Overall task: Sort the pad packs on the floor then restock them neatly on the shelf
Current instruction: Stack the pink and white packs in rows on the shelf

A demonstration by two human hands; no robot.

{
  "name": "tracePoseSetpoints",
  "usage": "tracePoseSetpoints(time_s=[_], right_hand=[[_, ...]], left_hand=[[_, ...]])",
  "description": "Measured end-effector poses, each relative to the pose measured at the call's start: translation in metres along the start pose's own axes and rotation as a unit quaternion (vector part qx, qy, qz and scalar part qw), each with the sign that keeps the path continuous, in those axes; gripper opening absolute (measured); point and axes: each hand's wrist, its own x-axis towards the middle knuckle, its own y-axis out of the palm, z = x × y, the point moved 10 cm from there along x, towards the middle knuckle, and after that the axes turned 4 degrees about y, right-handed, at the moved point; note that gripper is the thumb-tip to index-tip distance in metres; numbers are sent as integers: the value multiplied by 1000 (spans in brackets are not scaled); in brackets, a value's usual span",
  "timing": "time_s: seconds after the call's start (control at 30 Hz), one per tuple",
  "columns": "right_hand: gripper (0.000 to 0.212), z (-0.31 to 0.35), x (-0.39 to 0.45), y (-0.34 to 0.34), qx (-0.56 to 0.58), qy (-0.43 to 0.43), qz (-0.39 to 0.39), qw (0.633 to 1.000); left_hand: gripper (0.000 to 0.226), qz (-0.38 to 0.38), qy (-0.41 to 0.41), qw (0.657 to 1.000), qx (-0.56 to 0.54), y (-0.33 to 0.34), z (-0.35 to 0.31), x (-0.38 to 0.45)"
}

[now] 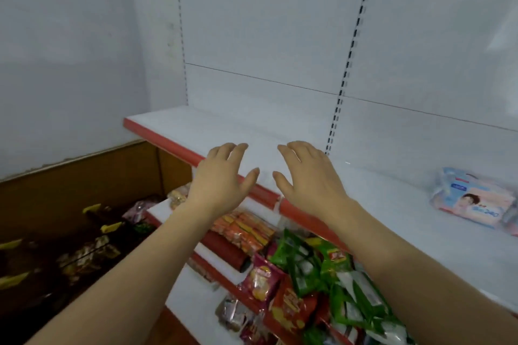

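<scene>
Two empty hands (249,176), one pad pack (473,200)

Both hands out over the white shelf (173,131), palms down, holding nothing. Left hand (221,179) and right hand (305,176) side by side, fingers (238,148) spread. One pad pack (473,199) lies on the shelf at far right. Snack packets (297,269) crowd the lower shelves. Brown floor at left.
</scene>
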Motion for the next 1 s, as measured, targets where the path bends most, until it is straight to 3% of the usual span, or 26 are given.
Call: tracePoseSetpoints(time_s=[0.23,0.47,0.73,1.0], right_hand=[[59,179,31,79,61,-104,32,992],[54,323,57,181,100,-205,81,970],[58,448,93,339,153,-270,202,929],[57,556,91,481,116,-335,291,889]], left_hand=[[63,17,-125,991,43,-42,168,-97],[64,60,-250,963,77,-36,316,-182],[67,133,-385,908,102,12,474,-252],[68,182,-511,837,75,56,602,-358]])
